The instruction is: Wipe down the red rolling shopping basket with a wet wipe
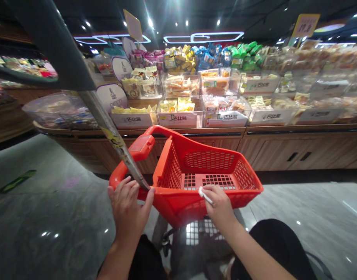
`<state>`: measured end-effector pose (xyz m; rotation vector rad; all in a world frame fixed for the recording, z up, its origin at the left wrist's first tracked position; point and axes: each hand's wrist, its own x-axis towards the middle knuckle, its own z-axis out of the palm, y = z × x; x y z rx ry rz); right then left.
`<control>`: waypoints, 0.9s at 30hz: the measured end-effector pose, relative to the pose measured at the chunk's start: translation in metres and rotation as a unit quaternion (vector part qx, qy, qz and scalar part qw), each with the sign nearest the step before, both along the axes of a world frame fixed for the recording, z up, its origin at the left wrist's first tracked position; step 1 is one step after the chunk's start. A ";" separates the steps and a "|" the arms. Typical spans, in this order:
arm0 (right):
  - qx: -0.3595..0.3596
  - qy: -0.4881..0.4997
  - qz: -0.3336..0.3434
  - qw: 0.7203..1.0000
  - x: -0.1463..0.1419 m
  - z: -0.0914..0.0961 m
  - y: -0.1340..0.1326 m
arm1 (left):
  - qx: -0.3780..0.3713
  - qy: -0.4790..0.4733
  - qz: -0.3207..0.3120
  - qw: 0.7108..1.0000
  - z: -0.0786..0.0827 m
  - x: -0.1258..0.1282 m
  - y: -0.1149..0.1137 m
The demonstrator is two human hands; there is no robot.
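Observation:
A red plastic shopping cart (pixel 209 163) stands before me, its basket side turned toward me. My left hand (pixel 128 208) rests at its handle end, fingers laid on the red frame and thumb stretched out to the side. Between that thumb and fingers, behind the hand, ends a metal pole (pixel 111 134) with a thick dark upper part, slanting down from the upper left. My right hand (pixel 221 204) is at the near basket rim, pinching a small white wad (pixel 205 195), tissue or cloth. The basket's slotted floor shows.
Behind the cart runs a wooden display counter (pixel 268 151) with clear bins of packaged snacks (pixel 178 105). A yellow-edged price sign (pixel 306 25) rises at the right. Grey glossy floor (pixel 70 217) surrounds the cart. My dark-clothed knees (pixel 279 245) are close below.

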<state>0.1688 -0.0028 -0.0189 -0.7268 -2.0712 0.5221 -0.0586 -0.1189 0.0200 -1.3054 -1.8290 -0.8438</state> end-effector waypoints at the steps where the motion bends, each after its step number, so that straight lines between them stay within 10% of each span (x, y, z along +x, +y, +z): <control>1: -0.005 -0.006 -0.025 1.000 0.008 -0.002 0.004 | 0.001 0.002 0.002 1.000 0.000 0.000 0.000; 9: 0.024 0.006 0.049 0.999 -0.023 0.005 -0.013 | 0.003 0.016 0.003 1.000 0.000 -0.002 0.004; 16: -0.013 -0.024 -0.052 0.998 0.034 -0.008 0.015 | 0.088 0.044 -0.036 0.994 0.006 0.024 -0.013; 20: -0.017 -0.040 -0.062 0.997 0.049 -0.009 0.022 | -0.048 0.113 -0.199 0.972 0.009 0.051 0.009; 27: -0.011 -0.028 -0.060 0.998 0.021 -0.007 0.015 | -0.238 0.099 -0.102 0.961 0.006 0.061 0.048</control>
